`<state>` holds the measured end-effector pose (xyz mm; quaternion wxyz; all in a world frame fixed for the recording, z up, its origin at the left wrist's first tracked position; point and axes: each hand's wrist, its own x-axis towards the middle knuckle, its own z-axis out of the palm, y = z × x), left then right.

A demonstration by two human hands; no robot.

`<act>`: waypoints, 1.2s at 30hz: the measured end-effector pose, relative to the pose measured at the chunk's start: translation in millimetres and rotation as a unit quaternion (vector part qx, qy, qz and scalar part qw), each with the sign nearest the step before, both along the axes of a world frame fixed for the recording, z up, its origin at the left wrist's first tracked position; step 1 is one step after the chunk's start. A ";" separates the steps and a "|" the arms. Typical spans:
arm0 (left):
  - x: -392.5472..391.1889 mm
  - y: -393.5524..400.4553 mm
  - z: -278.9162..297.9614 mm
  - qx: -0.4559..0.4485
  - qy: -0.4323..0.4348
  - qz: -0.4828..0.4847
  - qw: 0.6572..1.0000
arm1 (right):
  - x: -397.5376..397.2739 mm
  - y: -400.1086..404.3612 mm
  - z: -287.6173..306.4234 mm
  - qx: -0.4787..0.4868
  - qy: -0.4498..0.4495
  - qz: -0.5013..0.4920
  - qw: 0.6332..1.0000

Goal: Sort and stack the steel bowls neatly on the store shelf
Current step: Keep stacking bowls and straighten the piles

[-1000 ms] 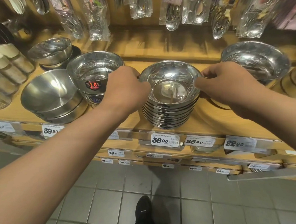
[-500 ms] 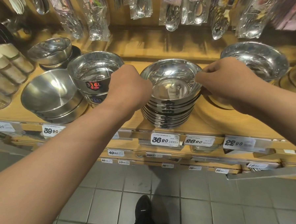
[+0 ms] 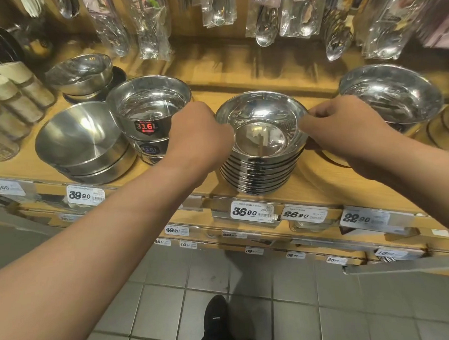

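A stack of several shallow steel bowls [image 3: 263, 167] stands at the middle of the wooden shelf [image 3: 318, 185]. My left hand [image 3: 198, 137] grips the left rim of the top bowl [image 3: 262, 126], fingers curled over its edge. On the opposite rim my right hand [image 3: 346, 132] pinches the same bowl. The top bowl sits level on the stack. Left of it stand deep bowls with 316L stickers [image 3: 150, 116], then a pile of wide brushed bowls [image 3: 84, 143]. A large polished bowl [image 3: 391, 96] sits at the right.
Bagged spoons and ladles [image 3: 264, 14] hang above the shelf back. A small steel bowl [image 3: 83, 73] on a dark saucer sits back left, beside rolled cloth bundles [image 3: 9, 103]. Price tags line the shelf lip [image 3: 251, 211]. Grey floor tiles and my black shoe [image 3: 217, 323] lie below.
The top bowl, lifted slightly half a second ago with a gap under it, now sits down level on the stack. Both hands stay on its rim.
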<state>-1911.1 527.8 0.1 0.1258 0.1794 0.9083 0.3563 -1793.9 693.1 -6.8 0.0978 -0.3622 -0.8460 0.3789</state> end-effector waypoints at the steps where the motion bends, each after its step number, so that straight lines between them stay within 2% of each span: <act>1: -0.4 -0.2 0.0 -0.002 0.002 -0.001 1.000 | -0.1 -0.2 0.2 -0.001 -0.001 -0.002 1.000; 4: -1.5 -0.6 -1.0 0.005 0.001 -0.007 1.000 | -0.1 -0.6 -0.6 -0.028 -0.002 -0.001 1.000; 6: -0.9 -2.3 -3.4 0.031 -0.015 -0.011 0.999 | 0.8 -1.0 -1.4 -0.093 0.019 -0.016 0.995; 8: 3.5 -7.5 -10.0 0.093 -0.070 0.001 0.993 | 5.1 -4.5 -4.2 -0.176 0.040 -0.050 0.982; 11: 16.0 -18.2 -28.5 0.194 -0.184 0.067 0.961 | 19.4 -19.2 -20.8 -0.288 0.071 -0.110 0.949; 13: 25.6 -23.5 -44.3 0.199 -0.220 0.075 0.952 | 29.5 -33.8 -37.8 -0.349 0.097 -0.129 0.923; 17: 30.0 -22.9 -69.1 0.243 -0.278 0.032 0.929 | 30.9 -48.4 -64.0 -0.413 0.154 -0.084 0.894; 22: 17.6 -6.3 -74.0 0.257 -0.287 0.048 0.921 | 12.6 -32.9 -65.6 -0.422 0.194 -0.104 0.879; 27: 5.3 15.5 -70.8 0.319 -0.313 0.036 0.894 | -10.1 -16.5 -60.5 -0.429 0.208 -0.149 0.866; 32: -9.0 32.3 -67.6 0.324 -0.323 0.051 0.888 | -25.1 -5.7 -60.3 -0.390 0.203 -0.144 0.886; 36: -15.8 34.4 -71.6 0.320 -0.338 0.071 0.882 | -29.8 -2.7 -60.8 -0.388 0.204 -0.147 0.886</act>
